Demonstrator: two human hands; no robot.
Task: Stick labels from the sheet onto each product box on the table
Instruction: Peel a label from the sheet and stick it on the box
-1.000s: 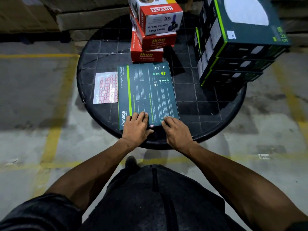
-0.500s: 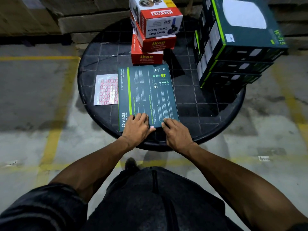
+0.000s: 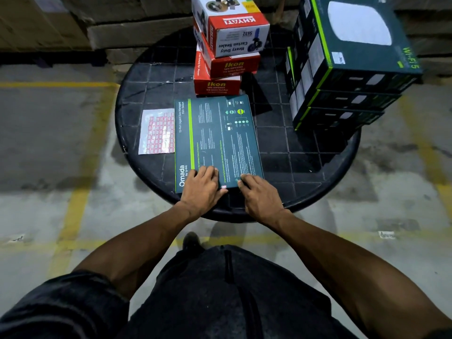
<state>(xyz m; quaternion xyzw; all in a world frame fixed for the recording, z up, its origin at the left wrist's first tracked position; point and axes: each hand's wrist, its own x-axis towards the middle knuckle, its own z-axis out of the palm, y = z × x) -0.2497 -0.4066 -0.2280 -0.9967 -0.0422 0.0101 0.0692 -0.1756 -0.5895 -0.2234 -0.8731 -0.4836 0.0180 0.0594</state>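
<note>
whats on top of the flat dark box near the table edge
Both hands rest on the near end of the flat dark box: left hand, right hand. A small red label sits between them. Whatever lies under the palms is hidden.

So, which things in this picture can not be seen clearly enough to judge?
- Head view: the near edge of the flat Omada box lies under the left hand and right hand.
- The printing on the small label between the hands is too small to read.
- The label sheet: which squares are already peeled off is too blurred to count.
- The stacked green boxes are cut off by the top edge.
</note>
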